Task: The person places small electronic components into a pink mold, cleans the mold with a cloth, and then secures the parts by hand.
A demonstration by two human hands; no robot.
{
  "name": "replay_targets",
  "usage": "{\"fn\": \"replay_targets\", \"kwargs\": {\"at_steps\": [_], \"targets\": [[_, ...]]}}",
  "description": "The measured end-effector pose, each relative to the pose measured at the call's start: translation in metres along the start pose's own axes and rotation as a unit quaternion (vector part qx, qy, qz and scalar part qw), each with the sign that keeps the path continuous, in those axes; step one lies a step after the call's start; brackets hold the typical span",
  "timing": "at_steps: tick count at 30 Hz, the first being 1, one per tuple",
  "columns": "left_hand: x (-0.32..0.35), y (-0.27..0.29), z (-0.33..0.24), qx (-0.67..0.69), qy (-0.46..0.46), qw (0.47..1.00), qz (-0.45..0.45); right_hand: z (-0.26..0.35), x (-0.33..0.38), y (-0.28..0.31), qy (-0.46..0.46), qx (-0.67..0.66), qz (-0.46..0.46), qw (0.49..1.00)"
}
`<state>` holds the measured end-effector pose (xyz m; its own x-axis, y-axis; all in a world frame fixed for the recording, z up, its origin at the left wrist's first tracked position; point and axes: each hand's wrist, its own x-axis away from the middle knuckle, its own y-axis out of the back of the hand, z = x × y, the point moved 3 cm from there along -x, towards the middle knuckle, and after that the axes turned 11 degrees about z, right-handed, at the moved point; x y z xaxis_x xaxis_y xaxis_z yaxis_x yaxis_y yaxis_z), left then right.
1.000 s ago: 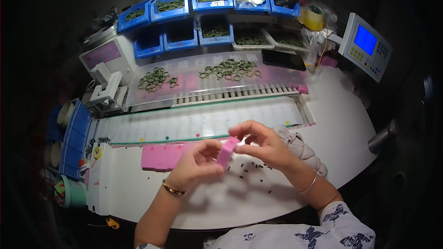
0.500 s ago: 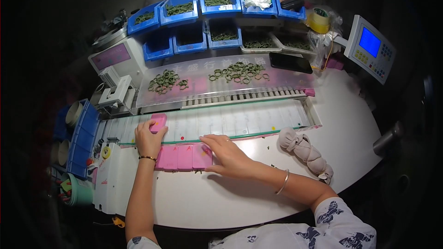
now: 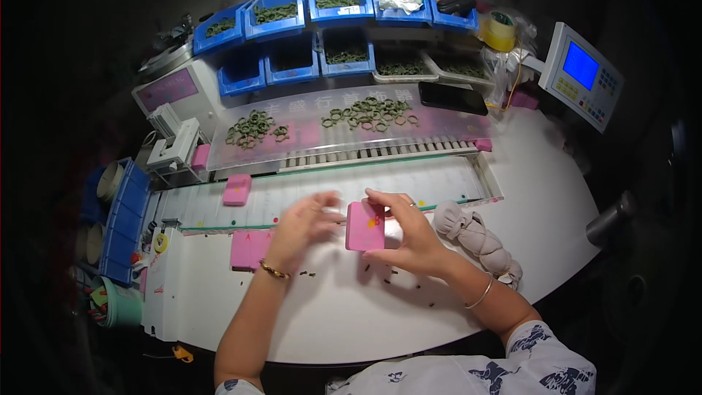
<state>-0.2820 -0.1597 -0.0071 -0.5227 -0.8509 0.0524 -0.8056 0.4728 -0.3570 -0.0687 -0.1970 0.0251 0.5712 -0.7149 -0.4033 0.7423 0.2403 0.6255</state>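
A pink rectangular block with red and yellow marks stands tilted up above the white table. My right hand is closed on it, fingers at the top and thumb near the bottom. Just left of that block is my left hand, its fingers blurred but apart, with nothing visible in them. Partly behind my left wrist, more pink blocks lie side by side on the table. A single pink block rests on the pale conveyor strip, beyond my left hand.
Green ring-shaped pieces lie in two heaps on a translucent sheet. Blue bins stand behind, a black phone beside them. On the right are a knotted cloth and a control panel. Small dark bits are scattered on the table.
My left hand has let go of the block on the conveyor and moved right. My right hand has lifted the rightmost block off the row and moved right with it.
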Motion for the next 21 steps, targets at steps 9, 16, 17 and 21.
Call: {"fn": "replay_targets", "kwargs": {"at_steps": [9,16,17,21], "targets": [[-0.014,-0.070,0.018,-0.004,-0.014,0.993,0.121,-0.002,0.014,0.018,-0.006,-0.087,-0.025,0.996],[-0.014,-0.074,0.018,-0.158,-0.072,0.975,0.142,0.007,0.018,0.021,-0.018,-0.031,0.014,0.999],[-0.014,-0.072,0.015,-0.175,-0.071,0.967,0.171,0.012,0.018,0.020,0.008,-0.004,0.005,1.000],[-0.009,-0.065,0.013,-0.130,-0.076,0.973,0.175,0.012,0.016,0.021,0.034,0.020,0.024,0.999]]}}
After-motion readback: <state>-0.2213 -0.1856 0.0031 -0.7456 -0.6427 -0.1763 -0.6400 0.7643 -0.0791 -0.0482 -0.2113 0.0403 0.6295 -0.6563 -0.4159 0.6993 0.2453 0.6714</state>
